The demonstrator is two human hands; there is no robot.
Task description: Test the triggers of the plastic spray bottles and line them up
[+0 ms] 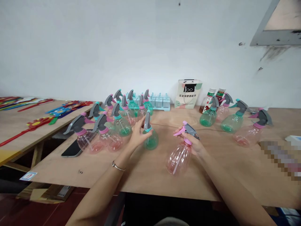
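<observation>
My left hand (137,135) is closed around the neck of a spray bottle with a green body (151,142), which stands upright on the table. Its thumb lies across the turquoise collar, and the other fingers are partly hidden behind. In my right hand (196,145) is a spray bottle with a clear pink body (177,160), gripped at the neck under its grey and pink trigger head. This pink bottle leans, its head tipped to the right. From this angle I cannot tell whether its base touches the wooden table (145,175).
Several pink and green spray bottles (122,125) cluster left, beside a phone (71,150). More spray bottles (231,122) stand right, near two labelled drink bottles (209,100). A paper bag (188,95) and turquoise moulds (162,103) line the wall. Colourful flower-shaped items (39,123) lie on the left table.
</observation>
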